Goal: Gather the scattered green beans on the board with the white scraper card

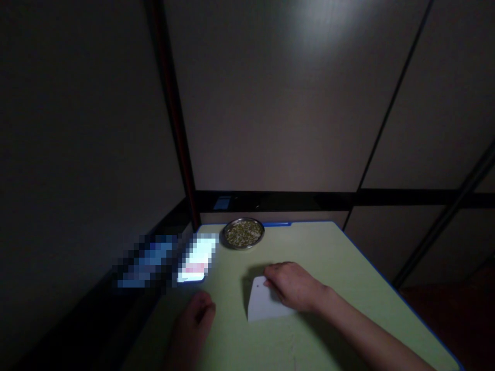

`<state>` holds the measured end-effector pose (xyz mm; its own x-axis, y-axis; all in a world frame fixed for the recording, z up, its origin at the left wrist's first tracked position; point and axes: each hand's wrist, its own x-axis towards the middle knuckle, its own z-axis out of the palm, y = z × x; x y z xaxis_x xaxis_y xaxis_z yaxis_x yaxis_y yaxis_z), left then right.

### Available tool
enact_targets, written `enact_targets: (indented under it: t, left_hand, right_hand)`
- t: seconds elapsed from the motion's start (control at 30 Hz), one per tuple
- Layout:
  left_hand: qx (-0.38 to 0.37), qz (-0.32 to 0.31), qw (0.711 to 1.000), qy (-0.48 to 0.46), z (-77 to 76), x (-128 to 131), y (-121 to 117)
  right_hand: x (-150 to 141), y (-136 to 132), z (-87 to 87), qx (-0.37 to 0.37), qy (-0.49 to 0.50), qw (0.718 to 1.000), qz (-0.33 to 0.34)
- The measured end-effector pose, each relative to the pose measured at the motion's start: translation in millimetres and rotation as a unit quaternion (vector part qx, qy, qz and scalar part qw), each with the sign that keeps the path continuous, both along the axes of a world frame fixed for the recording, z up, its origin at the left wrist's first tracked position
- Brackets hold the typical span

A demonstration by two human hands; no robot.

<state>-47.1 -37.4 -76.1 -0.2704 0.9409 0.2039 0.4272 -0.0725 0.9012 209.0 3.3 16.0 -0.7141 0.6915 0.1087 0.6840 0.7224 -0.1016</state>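
Note:
My right hand (292, 286) grips a white dough scraper (266, 301) by its upper edge. It is a thin, flat sheet with slanted sides and a small hole near one corner. The scraper stands tilted, its long lower edge at the green tabletop (309, 247); part of it is hidden behind my fingers. To the left, my left hand (193, 322) is loosely closed, fingers curled towards the thumb, and nothing shows in it. Beyond both hands, a round metal plate (263, 233) holds many small greenish and pale pieces, too small to name.
A lit screen (198, 257), blurred out, stands at the table's left edge, with its reflection on the dark panel beside it. A blue strip (276, 224) lies along the far edge. Tall cabinet panels (270, 129) rise behind and to the left.

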Motion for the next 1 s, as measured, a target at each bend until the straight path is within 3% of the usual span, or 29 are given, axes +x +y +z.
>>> enact_targets:
  t: [0.53, 0.83, 1.0]
  left_hand:
    - [-0.001, -0.001, 1.0, 0.004, -3.9, -2, 2]
    - [0.034, -0.005, 0.999, -0.014, -4.5, -1, 7]
    - [0.045, -0.019, 0.999, -0.018, -4.8, -1, 9]
  right_hand:
    - [-2, 32, 5.7, 0.016, -0.017, 0.999, -0.027]
    - [32, 5, 37.6, -0.01, 0.075, 0.994, -0.08]
    - [79, -27, 25.0, -0.096, 0.205, 0.96, -0.167]
